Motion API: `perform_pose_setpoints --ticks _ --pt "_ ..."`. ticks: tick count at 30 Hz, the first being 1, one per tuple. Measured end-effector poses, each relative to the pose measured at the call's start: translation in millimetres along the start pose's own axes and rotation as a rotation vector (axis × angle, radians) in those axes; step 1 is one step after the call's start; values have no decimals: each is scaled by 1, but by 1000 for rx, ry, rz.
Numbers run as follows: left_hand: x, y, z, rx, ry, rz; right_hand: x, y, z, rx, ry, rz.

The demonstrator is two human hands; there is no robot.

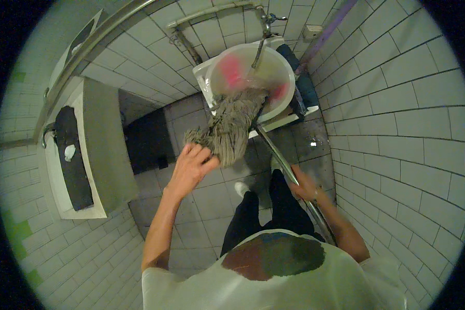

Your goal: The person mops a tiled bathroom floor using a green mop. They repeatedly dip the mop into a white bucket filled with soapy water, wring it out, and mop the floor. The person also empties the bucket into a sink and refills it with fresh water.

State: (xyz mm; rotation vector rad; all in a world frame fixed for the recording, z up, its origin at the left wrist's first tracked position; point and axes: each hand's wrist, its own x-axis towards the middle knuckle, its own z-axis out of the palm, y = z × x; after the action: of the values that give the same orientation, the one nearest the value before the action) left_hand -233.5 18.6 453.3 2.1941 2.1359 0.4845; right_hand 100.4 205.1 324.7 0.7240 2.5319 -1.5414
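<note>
A grey string mop head [232,128] hangs over the front rim of a round white basin [290,81], its upper strands reaching into the basin. Cloudy water [252,73] fills the basin, with blurred pink-red patches showing in it. My left hand [192,166] has its fingers closed around the loose strand ends at the mop's left side. My right hand [305,184], slightly blurred, grips the shiny metal mop handle [275,151] partway along. That handle slants from the basin's front edge back past my right side. A thin hose [259,54] runs from the wall tap [269,23] down to the water.
A purple pole [314,48] leans in the right corner beside a dark blue-green object [304,85]. At left juts a counter unit [104,155] bearing a dark slab [73,162] and a crumpled white piece [70,152]. White tiled walls [379,120] close in on the right.
</note>
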Motion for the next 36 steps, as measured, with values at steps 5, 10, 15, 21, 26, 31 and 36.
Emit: perform_pose_setpoints --ticks 5,10,15,21,26,31,36 --pt "75 -22 29 64 -11 11 74 29 -49 -86 -240 209" --pt "94 -51 75 142 16 -181 148 68 -63 -307 -227 152" --pt "86 -48 121 -197 517 -882 211 58 -107 -424 -446 93" --pt "99 -24 138 -1307 1158 -1476 418 65 -139 -23 110 -44" --pt "123 -46 145 -1285 982 -1477 505 47 -96 827 13 125" --pt "103 -87 137 -1308 932 -1314 477 17 -82 1093 -310 -31" --pt "103 -93 135 -1268 921 -1353 466 15 -94 977 -322 -18"
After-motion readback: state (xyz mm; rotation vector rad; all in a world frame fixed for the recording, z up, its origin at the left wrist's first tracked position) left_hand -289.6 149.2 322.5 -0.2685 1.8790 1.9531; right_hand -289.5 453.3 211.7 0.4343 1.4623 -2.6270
